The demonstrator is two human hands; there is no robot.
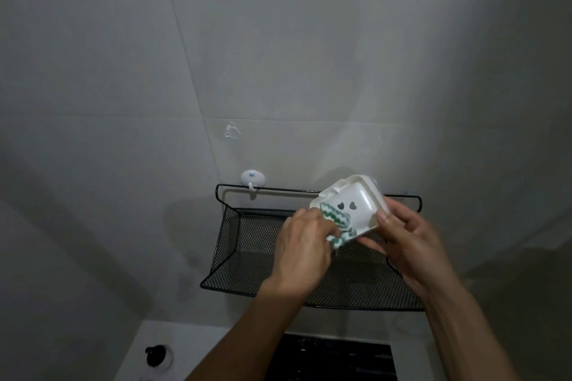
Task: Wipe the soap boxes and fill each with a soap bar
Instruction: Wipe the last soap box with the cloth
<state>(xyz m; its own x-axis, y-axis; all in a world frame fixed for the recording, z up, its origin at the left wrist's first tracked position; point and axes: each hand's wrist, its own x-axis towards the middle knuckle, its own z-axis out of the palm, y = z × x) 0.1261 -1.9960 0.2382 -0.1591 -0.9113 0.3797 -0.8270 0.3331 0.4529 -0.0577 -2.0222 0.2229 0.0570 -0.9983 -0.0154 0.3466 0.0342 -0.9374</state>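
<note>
White plastic soap box (pixel 353 206) pinched by its edge in right hand (pixel 411 244), above black mesh shelf (pixel 247 254), while left hand (pixel 305 252) rubs green-striped cloth (pixel 337 224) inside; firm wiping could dislodge it.

In view I count: one white soap box (pixel 349 206), with two heart-shaped holes (pixel 346 205) in its base; one green-and-white cloth (pixel 433 226); one black mesh wall basket (pixel 247 244); one white wall hook (pixel 252 179); one dark-capped bottle (pixel 159 356) below at the left; and my own two hands, the left hand (pixel 301 252) and the right hand (pixel 411 241).
</note>
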